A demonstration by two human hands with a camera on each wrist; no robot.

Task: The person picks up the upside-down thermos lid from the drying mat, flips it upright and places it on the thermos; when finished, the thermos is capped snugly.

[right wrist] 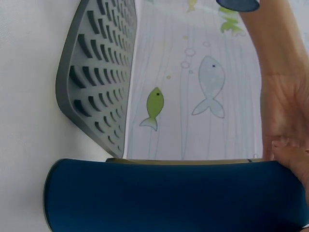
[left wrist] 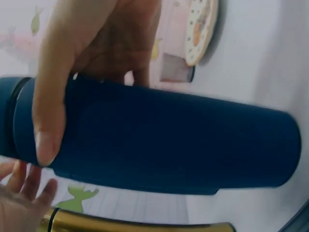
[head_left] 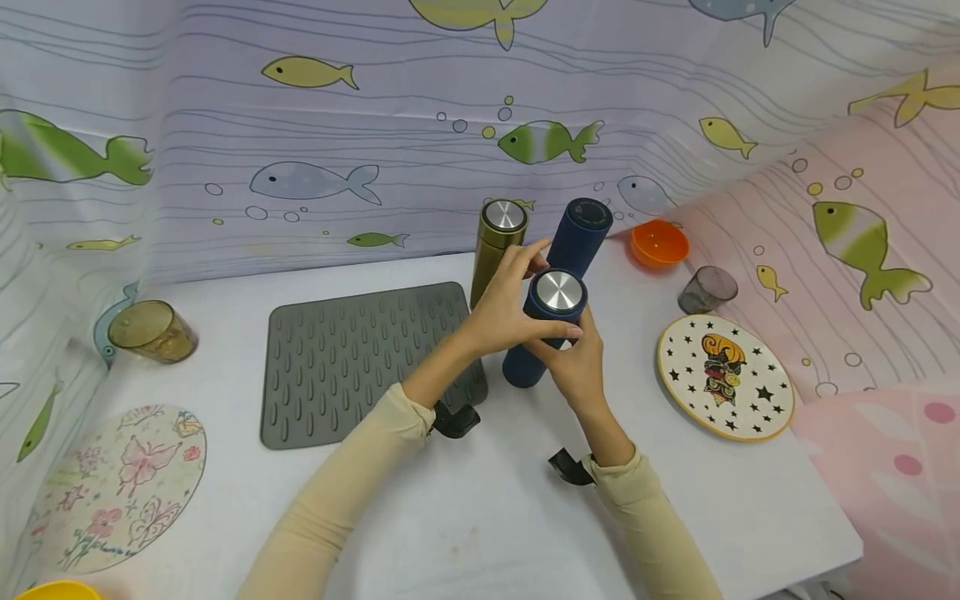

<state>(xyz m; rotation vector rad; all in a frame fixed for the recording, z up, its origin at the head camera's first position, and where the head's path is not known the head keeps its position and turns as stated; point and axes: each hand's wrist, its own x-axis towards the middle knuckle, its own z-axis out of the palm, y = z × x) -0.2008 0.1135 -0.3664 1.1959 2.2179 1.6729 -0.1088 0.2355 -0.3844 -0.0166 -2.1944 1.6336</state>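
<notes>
A dark blue thermos flask (head_left: 523,367) with a shiny silver-topped cap (head_left: 559,290) stands upright between both hands. My left hand (head_left: 498,312) is around the cap, thumb across the front and fingers behind. Lower down, my right hand (head_left: 581,367) grips the body just under the cap seam; its thumb (left wrist: 49,125) lies across the flask in the left wrist view. Behind are a second blue flask (head_left: 581,237) with a dark top and a gold flask (head_left: 491,250), close to the left fingers. In the right wrist view the cap is cut off by the frame edge.
A grey ribbed mat (head_left: 352,367) lies to the left, with an amber glass (head_left: 153,332) and a round floral placemat (head_left: 135,483) beyond. On the right are an orange bowl (head_left: 660,245), a smoky glass (head_left: 707,290) and a star-patterned plate (head_left: 757,358). Fish-print curtains hang behind.
</notes>
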